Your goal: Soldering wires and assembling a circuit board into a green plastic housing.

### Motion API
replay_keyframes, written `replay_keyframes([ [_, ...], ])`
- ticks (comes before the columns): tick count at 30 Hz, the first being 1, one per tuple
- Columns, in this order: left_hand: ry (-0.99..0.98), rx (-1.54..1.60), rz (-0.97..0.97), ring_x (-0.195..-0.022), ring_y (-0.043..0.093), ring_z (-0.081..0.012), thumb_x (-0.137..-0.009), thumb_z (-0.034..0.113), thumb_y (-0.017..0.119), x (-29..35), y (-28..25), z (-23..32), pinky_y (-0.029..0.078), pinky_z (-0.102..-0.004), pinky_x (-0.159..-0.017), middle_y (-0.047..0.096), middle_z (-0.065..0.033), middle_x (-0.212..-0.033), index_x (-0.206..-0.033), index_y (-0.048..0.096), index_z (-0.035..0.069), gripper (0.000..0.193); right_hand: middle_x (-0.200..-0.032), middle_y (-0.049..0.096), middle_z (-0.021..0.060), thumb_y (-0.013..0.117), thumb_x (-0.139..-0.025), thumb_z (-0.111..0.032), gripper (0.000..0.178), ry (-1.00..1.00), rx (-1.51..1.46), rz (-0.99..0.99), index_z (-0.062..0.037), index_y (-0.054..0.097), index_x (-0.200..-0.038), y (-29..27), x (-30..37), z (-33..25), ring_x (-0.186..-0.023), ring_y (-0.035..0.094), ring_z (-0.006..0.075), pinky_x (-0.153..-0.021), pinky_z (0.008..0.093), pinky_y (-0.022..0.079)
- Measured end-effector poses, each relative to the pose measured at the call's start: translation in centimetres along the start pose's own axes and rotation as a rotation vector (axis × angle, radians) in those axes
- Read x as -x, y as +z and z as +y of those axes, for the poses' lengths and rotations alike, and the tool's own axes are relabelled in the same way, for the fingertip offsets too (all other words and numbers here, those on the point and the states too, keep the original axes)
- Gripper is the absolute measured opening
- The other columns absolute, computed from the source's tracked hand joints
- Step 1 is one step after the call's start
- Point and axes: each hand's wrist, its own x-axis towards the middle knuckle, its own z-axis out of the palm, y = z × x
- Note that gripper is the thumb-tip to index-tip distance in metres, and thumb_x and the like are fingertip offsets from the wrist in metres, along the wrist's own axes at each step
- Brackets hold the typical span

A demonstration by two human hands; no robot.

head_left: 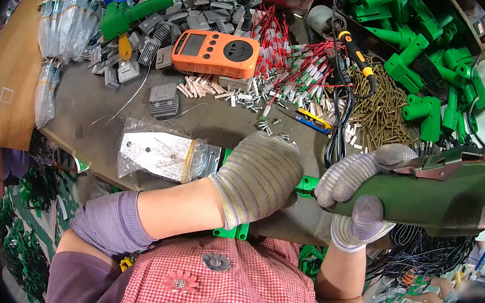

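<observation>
My left hand (pixel 260 177), in a striped grey glove, is closed round a bright green plastic housing (pixel 307 186), hiding most of it. From the housing's left side sticks out a flat silver metal plate (pixel 158 154) in clear film, with a yellowish band round it. My right hand (pixel 350 179), gloved too, grips a large dark green power screwdriver (pixel 434 200) with a metal lever on top. The screwdriver lies level, its front end towards the housing; its tip is hidden behind my right hand and the housing.
Beyond my hands are an orange multimeter (pixel 216 53), grey finned metal blocks (pixel 164 101), red-wired parts (pixel 271 32), brass screws (pixel 387 111) and a soldering iron (pixel 355 53). Green housings (pixel 426 112) are heaped at far right. Film-wrapped plates (pixel 68 30) lie at far left.
</observation>
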Motion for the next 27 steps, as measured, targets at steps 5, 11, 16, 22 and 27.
replay_keyframes([
  [5,0.014,-0.019,0.051,-0.081,0.067,-0.0327,-0.074,0.036,0.074,0.1,0.0,0.1,0.051,-0.0451,-0.073,0.066,-0.0143,-0.081,-0.081,0.072,0.007,0.029,-0.072,0.063,0.0154,0.078,-0.086,-0.02,0.058,-0.03,-0.143,-0.036,-0.0026,0.043,-0.129,0.9,-0.4,-0.5,-0.055,0.061,0.0272,-0.05,0.0385,0.054],
  [11,-0.003,0.002,0.1,-0.082,0.069,-0.0328,-0.075,0.038,0.076,-0.9,-0.5,0.2,0.053,-0.0446,-0.073,0.067,-0.0139,-0.082,-0.086,0.072,0.008,0.033,-0.064,0.059,0.013,0.078,-0.085,-0.024,0.079,-0.086,0.068,0.075,-0.0003,0.031,-0.144,1.6,0.3,-1.8,-0.053,0.059,0.0278,-0.051,0.0419,0.054],
  [16,-0.129,0.093,0.181,-0.082,0.07,-0.0349,-0.078,0.036,0.075,-1.7,-0.7,-1.1,0.055,-0.0477,-0.073,0.069,-0.017,-0.083,-0.092,0.071,0.004,0.035,-0.053,0.056,0.0042,0.078,-0.087,-0.031,0.078,-0.224,-0.131,-0.393,-0.0043,0.033,-0.145,4.8,-1.3,-5.8,-0.038,0.055,0.0188,-0.037,0.034,0.05],
  [22,-0.177,0.089,0.246,-0.077,0.071,-0.036,-0.077,0.034,0.073,-2.1,0.3,-0.8,0.056,-0.0461,-0.071,0.071,-0.019,-0.079,-0.081,0.075,0.003,0.031,-0.057,0.055,0.0086,0.081,-0.085,-0.031,0.07,-0.051,-0.022,-0.164,-0.0022,0.042,-0.135,5.9,1.9,-3.3,-0.042,0.055,0.0227,-0.04,0.0363,0.05],
  [27,-0.18,0.072,0.278,-0.074,0.072,-0.0341,-0.076,0.024,0.067,-2.1,0.6,-0.4,0.056,-0.0458,-0.068,0.071,-0.0189,-0.076,-0.079,0.076,0.003,0.022,-0.061,0.057,0.0123,0.082,-0.083,-0.028,0.059,0.033,-0.282,-0.4,0.0011,0.048,-0.122,5.0,0.8,-1.4,-0.044,0.055,0.0247,-0.039,0.0361,0.047],
])
